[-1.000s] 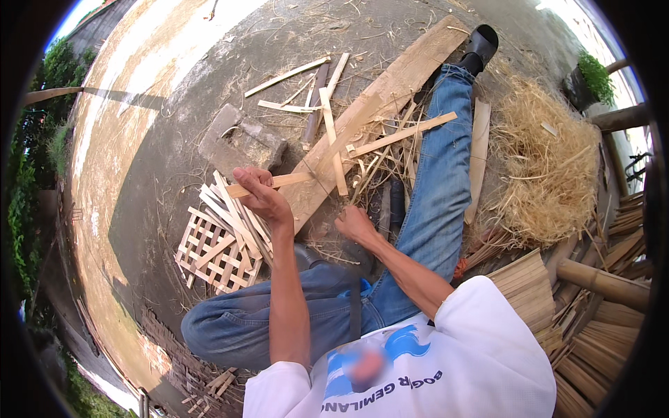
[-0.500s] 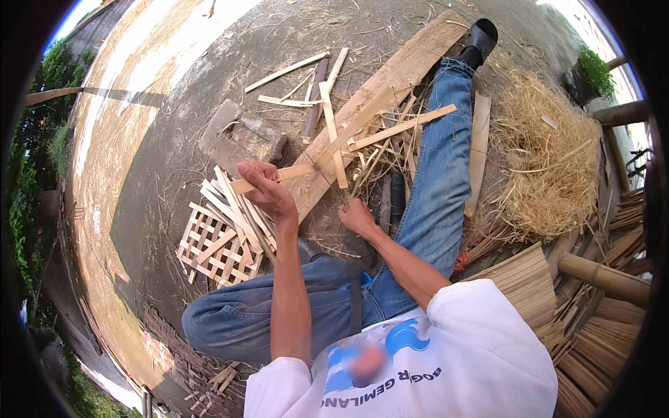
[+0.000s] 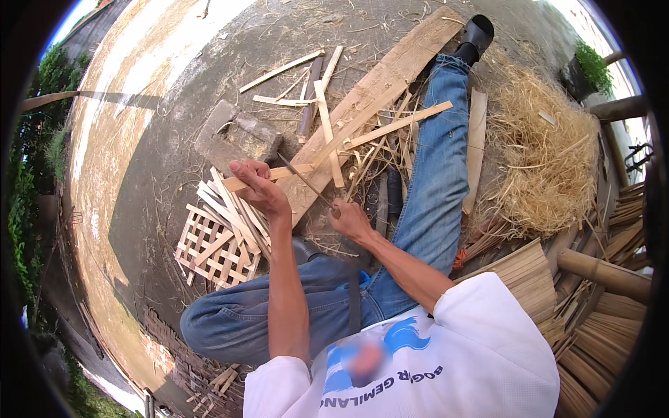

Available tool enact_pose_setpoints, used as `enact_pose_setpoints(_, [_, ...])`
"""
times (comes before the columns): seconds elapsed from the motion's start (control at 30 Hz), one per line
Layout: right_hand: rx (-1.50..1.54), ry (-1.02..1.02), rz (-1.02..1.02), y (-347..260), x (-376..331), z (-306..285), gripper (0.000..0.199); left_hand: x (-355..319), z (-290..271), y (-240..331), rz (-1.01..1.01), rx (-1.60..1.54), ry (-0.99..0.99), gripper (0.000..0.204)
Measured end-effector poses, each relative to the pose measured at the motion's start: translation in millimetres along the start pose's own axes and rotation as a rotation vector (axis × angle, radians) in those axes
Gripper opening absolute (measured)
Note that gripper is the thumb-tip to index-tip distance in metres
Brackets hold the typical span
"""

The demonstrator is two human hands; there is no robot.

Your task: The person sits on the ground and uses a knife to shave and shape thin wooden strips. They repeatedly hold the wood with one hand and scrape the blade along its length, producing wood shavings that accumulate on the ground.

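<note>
My left hand is closed round the near end of a long, flat bamboo strip, which slants away to the upper right over a wooden plank. In my right hand, the fingers are wrapped round the handle of a knife. Its thin dark blade points up and left and crosses the strip just right of my left hand. The handle is mostly hidden in my fist. Below my left hand lie a bundle of pale strips and a woven lattice panel.
Loose strips lie on the ground beyond the stone block. My outstretched leg borders the plank's right side. A heap of shavings sits farther right, near a bamboo pole and stacked slats.
My right hand has shifted slightly left and up, and the knife blade has swung into plain view across the strip. My left hand still grips the strip in nearly the same place.
</note>
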State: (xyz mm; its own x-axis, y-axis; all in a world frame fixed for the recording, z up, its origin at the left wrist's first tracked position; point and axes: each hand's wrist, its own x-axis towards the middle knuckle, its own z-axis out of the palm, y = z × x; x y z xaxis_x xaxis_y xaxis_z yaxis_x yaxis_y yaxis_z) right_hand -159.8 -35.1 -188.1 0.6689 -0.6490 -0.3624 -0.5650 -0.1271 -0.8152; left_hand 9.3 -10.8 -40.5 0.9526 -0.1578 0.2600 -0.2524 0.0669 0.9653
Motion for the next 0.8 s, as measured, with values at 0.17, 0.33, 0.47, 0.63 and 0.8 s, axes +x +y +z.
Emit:
enact_pose_setpoints(0.17, [-0.058, -0.059, 0.148, 27, 22, 3, 0.026, 2, 1, -6, 0.046, -0.015, -0.026, 0.054])
enact_pose_setpoints(0.33, [-0.012, -0.035, -0.027, 3, 1, 3, 0.031, 9, -7, -10, -0.012, -0.088, 0.041, 0.055])
enact_pose_setpoints(0.47, [0.056, 0.027, 0.026, -2, 5, -8, 0.037, 32, -37, -19, -0.151, -0.326, 0.126, 0.057])
enact_pose_setpoints(0.63, [0.1, 0.021, 0.035, -16, 1, -11, 0.038, 42, -55, -39, -0.233, -0.383, 0.248, 0.059])
enact_pose_setpoints(0.8, [0.017, -0.167, -0.148, -45, -19, -9, 0.037, 39, -40, -26, -0.202, -0.402, 0.198, 0.057])
